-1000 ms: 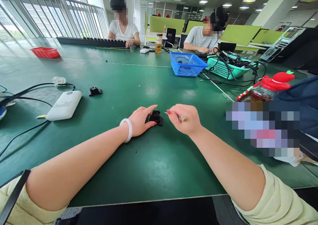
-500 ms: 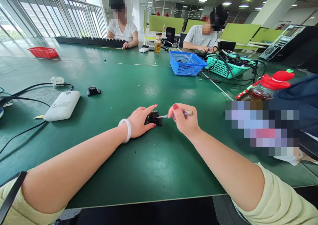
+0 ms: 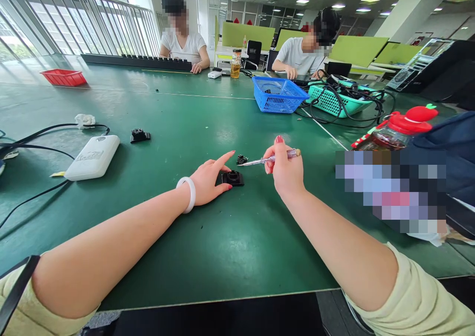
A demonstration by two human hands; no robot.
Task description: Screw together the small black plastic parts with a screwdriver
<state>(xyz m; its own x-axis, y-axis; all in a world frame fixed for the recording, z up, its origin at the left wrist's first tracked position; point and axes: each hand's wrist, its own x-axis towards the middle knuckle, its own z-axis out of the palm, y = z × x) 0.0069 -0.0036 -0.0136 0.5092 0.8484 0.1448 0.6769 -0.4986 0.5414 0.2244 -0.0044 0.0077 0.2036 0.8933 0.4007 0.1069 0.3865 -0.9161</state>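
A flat black base piece [image 3: 233, 178] lies on the green table in front of me. My left hand [image 3: 211, 180] rests beside its left edge, thumb and index finger spread; whether the fingertips touch the piece is hard to tell. Just behind the base sits a small black part [image 3: 242, 159], apart from it. My right hand [image 3: 285, 170] grips a thin screwdriver [image 3: 261, 161] with a clear handle, its tip pointing left at the small part. Another black piece [image 3: 140, 135] with a raised top stands farther back on the left.
A white box [image 3: 93, 158] with black cables lies left. Blue [image 3: 280, 96] and teal baskets [image 3: 339, 102] stand at back right, cables over the teal one. A red tray [image 3: 64, 77] is back left. A red-lidded jar [image 3: 401, 130] stands right; two people sit across the table [image 3: 237, 257].
The small black part has come off the base and now sits behind it. My right hand and the screwdriver have moved slightly right and away from me. My left hand has barely moved.
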